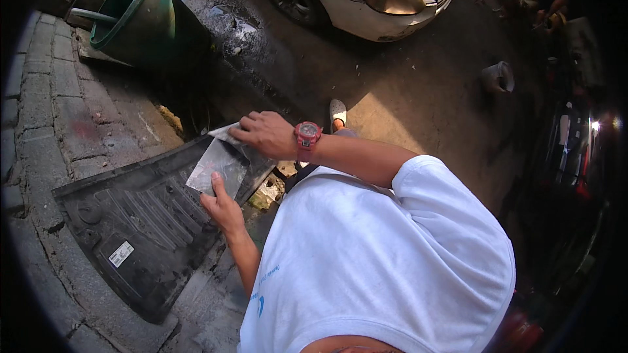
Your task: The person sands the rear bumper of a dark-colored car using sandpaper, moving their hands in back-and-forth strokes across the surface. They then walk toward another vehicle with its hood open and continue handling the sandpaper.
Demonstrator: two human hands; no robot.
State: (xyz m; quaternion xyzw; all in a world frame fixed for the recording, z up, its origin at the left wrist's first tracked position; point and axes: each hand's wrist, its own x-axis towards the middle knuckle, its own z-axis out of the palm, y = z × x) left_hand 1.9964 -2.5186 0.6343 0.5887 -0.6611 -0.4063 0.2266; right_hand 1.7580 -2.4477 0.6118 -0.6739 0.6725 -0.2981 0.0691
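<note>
Over the right end of the black ribbed plastic panel (140, 222), the thin grey rectangular sheet (219, 165) looks light, bendy and perhaps slick; best held by opposite edges; the left hand (226, 210) pinches its near edge, the right hand's (267, 135) fingers its far one.

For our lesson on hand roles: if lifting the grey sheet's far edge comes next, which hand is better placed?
Probably the right hand: it is at the far edge of the grey sheet, while the left hand holds the near edge.
</note>
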